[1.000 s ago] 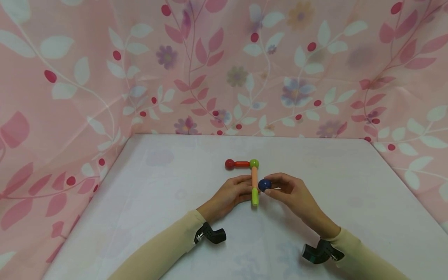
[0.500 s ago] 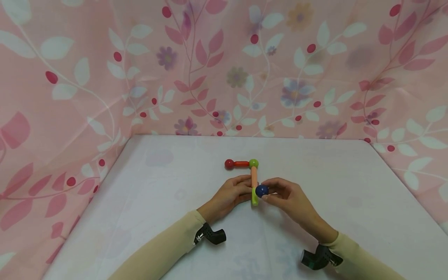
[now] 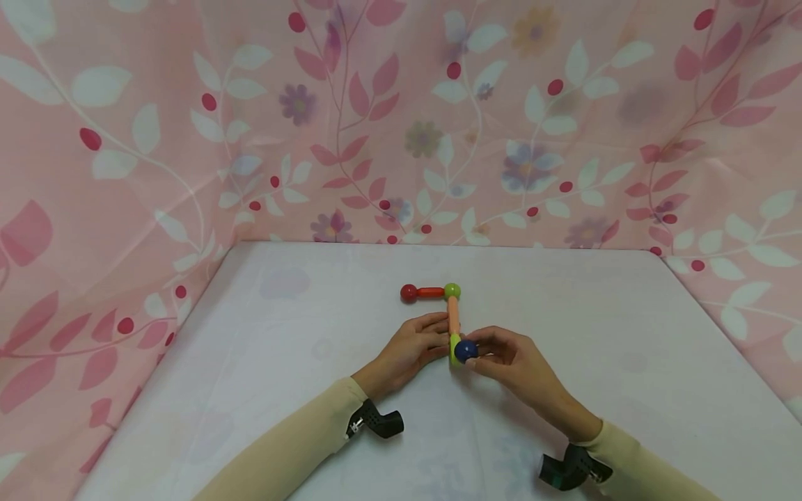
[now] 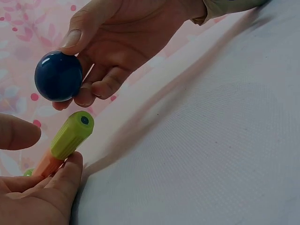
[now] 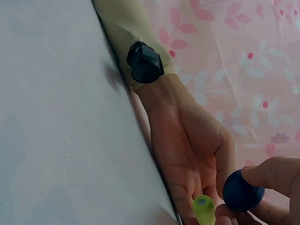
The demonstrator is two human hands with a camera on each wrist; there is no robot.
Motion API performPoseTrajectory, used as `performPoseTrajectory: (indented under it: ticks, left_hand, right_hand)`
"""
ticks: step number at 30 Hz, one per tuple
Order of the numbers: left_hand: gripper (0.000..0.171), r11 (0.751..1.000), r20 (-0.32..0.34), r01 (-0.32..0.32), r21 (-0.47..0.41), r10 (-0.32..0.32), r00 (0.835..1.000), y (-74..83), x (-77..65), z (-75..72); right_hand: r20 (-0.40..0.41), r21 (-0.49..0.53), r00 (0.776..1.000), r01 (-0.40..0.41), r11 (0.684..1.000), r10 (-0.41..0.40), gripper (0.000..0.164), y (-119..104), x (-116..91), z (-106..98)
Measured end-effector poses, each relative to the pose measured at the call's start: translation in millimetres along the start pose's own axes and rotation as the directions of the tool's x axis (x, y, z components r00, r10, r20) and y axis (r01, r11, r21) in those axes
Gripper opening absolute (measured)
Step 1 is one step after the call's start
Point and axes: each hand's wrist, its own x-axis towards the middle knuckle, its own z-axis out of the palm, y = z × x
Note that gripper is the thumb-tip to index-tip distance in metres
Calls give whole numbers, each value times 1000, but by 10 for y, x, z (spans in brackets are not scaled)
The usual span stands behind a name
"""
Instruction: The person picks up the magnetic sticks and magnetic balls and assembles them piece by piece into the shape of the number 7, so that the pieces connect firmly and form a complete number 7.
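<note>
My right hand (image 3: 516,362) pinches a dark blue ball (image 3: 466,350) between thumb and fingertips. In the left wrist view the blue ball (image 4: 58,76) is just above the end of a lime-green magnetic rod (image 4: 72,136), whose tip bears a small dark disc. That rod joins a peach rod (image 3: 454,314), which runs to a lime-green ball (image 3: 452,291). From there a red rod (image 3: 430,292) leads left to a red ball (image 3: 409,293). My left hand (image 3: 407,353) lies beside the rods, fingers extended against them; its thumb (image 4: 18,133) is apart from the rod.
A white cloth-covered table (image 3: 282,362) extends around the hands. Pink floral fabric (image 3: 388,125) hangs behind and at both sides. Each wrist carries a black camera, such as the left one (image 3: 383,422).
My right hand has brought the blue ball toward me and slightly left, from beside the peach rod to the lime-green rod's end. The left hand has hardly moved.
</note>
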Motion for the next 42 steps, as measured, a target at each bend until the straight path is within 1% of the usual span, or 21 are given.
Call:
performPoseTrajectory:
  ticks: [7,17,22,24,30,37,42]
  left_hand:
    - [56,1000,19,-4,-7,4,1000,9,-5,1]
    - [57,999,25,-19,-48,20,999,2,23,-9]
    - [57,998,28,-15,-54,17,999,2,19,-14]
    - [56,998,33,-17,-55,19,999,3,19,-16]
    - [55,998,48,-18,-62,21,999,5,18,-14]
    - [58,998,50,-18,-63,21,999,10,20,-16]
    - [59,998,53,-22,-51,24,998,16,11,-15]
  right_hand:
    - [-1,-4,999,-37,999,37,33,30,-30,32]
    - [52,45,998,-19,999,17,33,98,-58,75]
    - [67,79,997,-47,996,42,34,120,-60,101]
    - [70,83,997,-42,996,36,34,131,-58,109]
    - [87,76,996,18,997,-25,33,170,-50,126]
    - [78,54,996,26,998,-30,35,203,-46,135]
    - [75,68,997,17,998,-22,37,206,-55,139]
